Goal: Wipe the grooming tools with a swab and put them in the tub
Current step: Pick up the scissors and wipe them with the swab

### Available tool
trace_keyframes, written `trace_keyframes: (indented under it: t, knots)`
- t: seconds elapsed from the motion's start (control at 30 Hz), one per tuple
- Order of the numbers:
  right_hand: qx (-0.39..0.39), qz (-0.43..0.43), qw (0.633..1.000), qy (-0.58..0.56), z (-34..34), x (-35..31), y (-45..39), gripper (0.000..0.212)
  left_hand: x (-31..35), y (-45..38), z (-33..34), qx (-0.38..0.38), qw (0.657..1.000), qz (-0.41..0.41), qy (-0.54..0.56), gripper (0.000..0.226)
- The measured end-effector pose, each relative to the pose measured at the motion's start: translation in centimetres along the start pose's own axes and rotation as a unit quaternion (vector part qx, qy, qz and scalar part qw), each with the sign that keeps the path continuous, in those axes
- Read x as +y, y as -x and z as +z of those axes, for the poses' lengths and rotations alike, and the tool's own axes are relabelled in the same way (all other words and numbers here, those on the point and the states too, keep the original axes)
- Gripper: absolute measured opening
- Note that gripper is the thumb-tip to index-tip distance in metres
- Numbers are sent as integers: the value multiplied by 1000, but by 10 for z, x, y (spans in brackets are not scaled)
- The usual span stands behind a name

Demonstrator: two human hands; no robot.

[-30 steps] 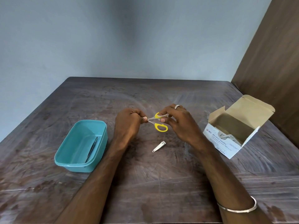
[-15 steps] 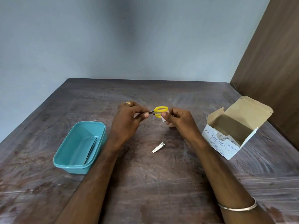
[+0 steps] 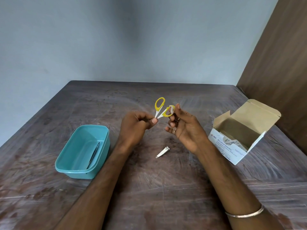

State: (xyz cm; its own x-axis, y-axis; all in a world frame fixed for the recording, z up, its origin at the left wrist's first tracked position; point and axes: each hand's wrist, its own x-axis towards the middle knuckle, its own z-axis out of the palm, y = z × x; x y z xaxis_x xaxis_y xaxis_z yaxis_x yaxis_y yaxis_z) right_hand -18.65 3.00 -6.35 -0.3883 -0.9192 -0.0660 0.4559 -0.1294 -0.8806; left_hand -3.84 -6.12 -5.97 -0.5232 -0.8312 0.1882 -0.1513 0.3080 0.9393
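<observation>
Small yellow-handled scissors (image 3: 159, 104) stand above the table's middle, handles up and spread apart. My left hand (image 3: 134, 128) pinches them at the blade end, which its fingers hide. My right hand (image 3: 186, 128) holds a white swab (image 3: 172, 110) against the right handle loop with curled fingers. A metal nail clipper (image 3: 162, 152) lies on the table below my hands. The teal tub (image 3: 79, 175) sits to the left with dark tweezers (image 3: 94, 154) inside it.
An open cardboard box of alcohol swabs (image 3: 232, 146) stands at the right, its flap raised. A brown wooden panel (image 3: 282, 72) rises behind it at the table's right edge. The worn wooden table (image 3: 166, 188) meets a pale blue wall at the back.
The scissors turned from lying level between my hands to handles up and spread. My right hand shifted with the swab onto a handle loop.
</observation>
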Motion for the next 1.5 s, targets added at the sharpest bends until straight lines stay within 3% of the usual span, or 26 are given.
trace_keyframes:
  t: [0.27, 0.6, 0.7, 0.9, 1.0, 1.27, 1.5]
  knots:
    - [-8, -63, 998, -5, 3, 3, 1, 15, 4, 6, 6, -60, 976, -126, 165, 11]
    - [52, -157, 979, 116, 4, 7, 2, 15, 6, 8, 7, -131, 952, -152, 231, 8]
    - [69, -168, 975, 129, 5, 8, 2, 10, 7, 9, 7, -147, 944, -159, 250, 23]
    - [128, -181, 964, 145, 3, 8, 0, 7, 10, 9, 7, -116, 942, -160, 269, 4]
    - [148, -179, 965, 120, 1, 5, 0, 7, 11, 9, 6, -90, 947, -155, 267, 5]
    - [74, -118, 977, 161, 2, 4, 2, 4, 8, 10, 10, -35, 966, -128, 224, 9]
    - [85, -108, 968, 209, 6, 7, 4, 14, 11, 12, 11, -43, 968, -115, 221, 4]
